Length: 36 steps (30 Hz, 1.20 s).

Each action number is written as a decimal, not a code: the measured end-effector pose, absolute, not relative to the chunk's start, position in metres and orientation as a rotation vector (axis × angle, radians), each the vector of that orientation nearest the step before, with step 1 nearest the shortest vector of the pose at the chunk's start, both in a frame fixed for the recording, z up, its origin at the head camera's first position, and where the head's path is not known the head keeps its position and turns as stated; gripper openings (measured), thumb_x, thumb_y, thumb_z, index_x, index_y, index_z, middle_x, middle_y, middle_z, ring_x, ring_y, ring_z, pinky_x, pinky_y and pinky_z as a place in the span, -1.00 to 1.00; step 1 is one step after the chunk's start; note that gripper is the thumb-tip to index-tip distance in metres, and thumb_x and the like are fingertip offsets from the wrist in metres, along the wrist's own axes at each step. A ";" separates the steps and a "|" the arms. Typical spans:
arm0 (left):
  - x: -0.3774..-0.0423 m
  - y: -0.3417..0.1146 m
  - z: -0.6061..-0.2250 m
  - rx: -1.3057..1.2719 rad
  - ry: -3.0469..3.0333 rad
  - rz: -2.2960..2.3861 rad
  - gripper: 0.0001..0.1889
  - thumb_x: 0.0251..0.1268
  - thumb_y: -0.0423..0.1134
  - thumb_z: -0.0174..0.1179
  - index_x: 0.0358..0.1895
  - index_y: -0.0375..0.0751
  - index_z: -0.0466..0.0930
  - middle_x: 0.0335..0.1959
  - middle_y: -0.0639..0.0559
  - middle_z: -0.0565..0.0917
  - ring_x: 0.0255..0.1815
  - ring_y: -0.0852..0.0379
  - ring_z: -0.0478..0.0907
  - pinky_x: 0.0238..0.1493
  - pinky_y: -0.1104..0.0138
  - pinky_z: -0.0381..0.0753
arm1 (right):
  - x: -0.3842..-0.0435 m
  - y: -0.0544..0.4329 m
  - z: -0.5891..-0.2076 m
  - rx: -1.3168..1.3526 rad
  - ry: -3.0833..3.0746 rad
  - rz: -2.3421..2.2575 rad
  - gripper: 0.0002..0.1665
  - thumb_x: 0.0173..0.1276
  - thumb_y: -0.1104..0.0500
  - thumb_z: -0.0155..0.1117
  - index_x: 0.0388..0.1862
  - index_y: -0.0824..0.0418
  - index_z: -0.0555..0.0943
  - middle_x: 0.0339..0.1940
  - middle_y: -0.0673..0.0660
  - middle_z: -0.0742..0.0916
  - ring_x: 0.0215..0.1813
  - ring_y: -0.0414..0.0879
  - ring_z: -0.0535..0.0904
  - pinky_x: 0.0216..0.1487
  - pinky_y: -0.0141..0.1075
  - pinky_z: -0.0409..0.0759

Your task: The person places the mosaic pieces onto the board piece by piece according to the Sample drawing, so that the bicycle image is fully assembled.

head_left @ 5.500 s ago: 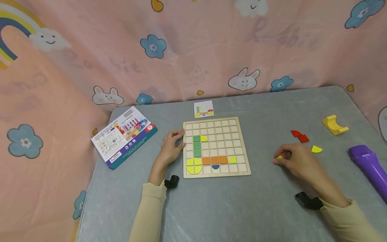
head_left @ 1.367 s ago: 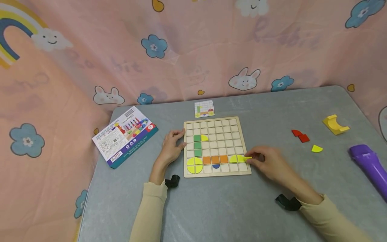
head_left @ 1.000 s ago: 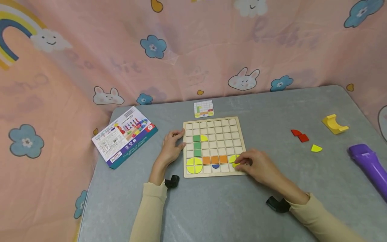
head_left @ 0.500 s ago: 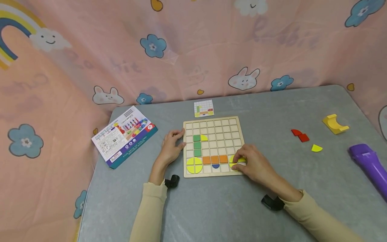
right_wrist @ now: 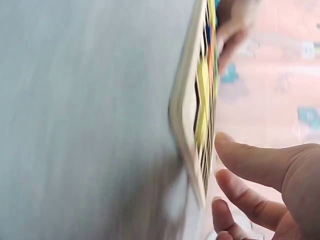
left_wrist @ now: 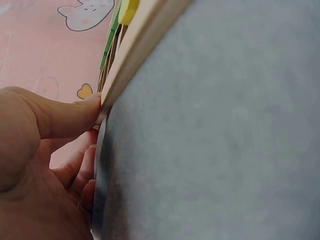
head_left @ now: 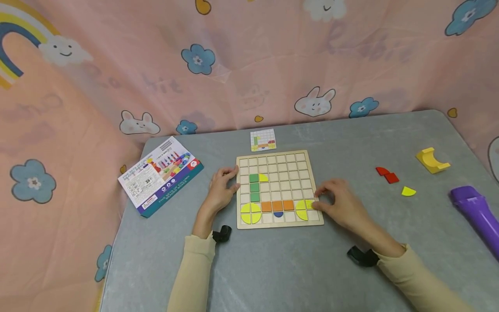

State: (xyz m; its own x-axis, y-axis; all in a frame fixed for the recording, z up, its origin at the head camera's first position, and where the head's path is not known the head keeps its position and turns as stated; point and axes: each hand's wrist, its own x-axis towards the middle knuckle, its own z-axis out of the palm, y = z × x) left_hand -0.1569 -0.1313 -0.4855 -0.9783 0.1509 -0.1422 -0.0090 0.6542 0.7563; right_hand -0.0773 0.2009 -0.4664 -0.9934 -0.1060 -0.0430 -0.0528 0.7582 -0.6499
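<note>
A wooden grid board (head_left: 280, 225) lies on the grey table. My left hand (head_left: 221, 189) rests at its left edge, thumb (left_wrist: 75, 117) and fingertips touching the rim. On the board sit green squares (head_left: 254, 187), orange squares (head_left: 277, 206), a blue half-round piece (head_left: 278, 214), a yellow quarter circle (head_left: 263, 177), a full yellow circle of quarters (head_left: 251, 213) at lower left and three yellow quarters (head_left: 302, 215) at lower right. Beside the board's right edge my right hand (head_left: 345, 203) hovers with nothing in it, thumb and fingers apart.
Right of the board lie two red pieces (head_left: 391, 178), a loose yellow quarter (head_left: 408, 191), a yellow arch block (head_left: 432, 160) and a purple object (head_left: 474, 219). Behind the board lies a pattern card (head_left: 263, 140). A printed box (head_left: 160, 177) stands at left; a pink curtain (head_left: 241, 65) hangs behind.
The right hand carried yellow quarters from the right to the board's lower right cells, set them down and has just drawn back rightward. The left hand stays at the board's edge.
</note>
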 end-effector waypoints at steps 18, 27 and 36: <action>-0.158 -0.133 -0.485 0.111 2.676 1.215 -0.37 0.54 -0.33 0.25 0.61 -0.14 0.35 0.52 -0.20 0.39 0.59 -0.19 0.19 0.59 -0.11 0.09 | -0.076 0.336 -0.466 0.132 3.068 -0.972 -0.62 0.32 0.29 0.55 0.01 0.48 0.67 0.09 0.59 0.65 0.02 0.43 0.52 -0.07 0.00 0.44; -0.158 -0.131 -0.486 0.107 2.681 1.213 -0.38 0.54 -0.33 0.25 0.60 -0.13 0.36 0.52 -0.19 0.39 0.60 -0.17 0.19 0.59 -0.10 0.09 | -0.062 0.372 -0.462 0.409 2.956 -0.842 -0.47 0.50 0.06 0.40 0.24 0.42 0.61 0.23 0.56 0.61 0.08 0.41 0.49 -0.16 -0.01 0.42; -0.159 -0.132 -0.487 0.102 2.682 1.198 -0.38 0.55 -0.33 0.24 0.61 -0.14 0.35 0.52 -0.19 0.39 0.59 -0.17 0.19 0.58 -0.11 0.09 | -0.057 0.378 -0.467 0.518 2.934 -0.753 -0.47 0.49 0.10 0.42 0.20 0.50 0.60 0.14 0.56 0.62 0.03 0.39 0.48 -0.20 -0.11 0.36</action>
State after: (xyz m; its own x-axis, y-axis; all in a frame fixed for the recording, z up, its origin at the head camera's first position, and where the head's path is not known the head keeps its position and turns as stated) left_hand -0.1586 -0.1319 -0.4871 -0.9772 0.1445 -0.1555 -0.0194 0.6689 0.7431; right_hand -0.0570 0.3782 -0.4673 -0.9409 0.3050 -0.1474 0.3383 0.8232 -0.4560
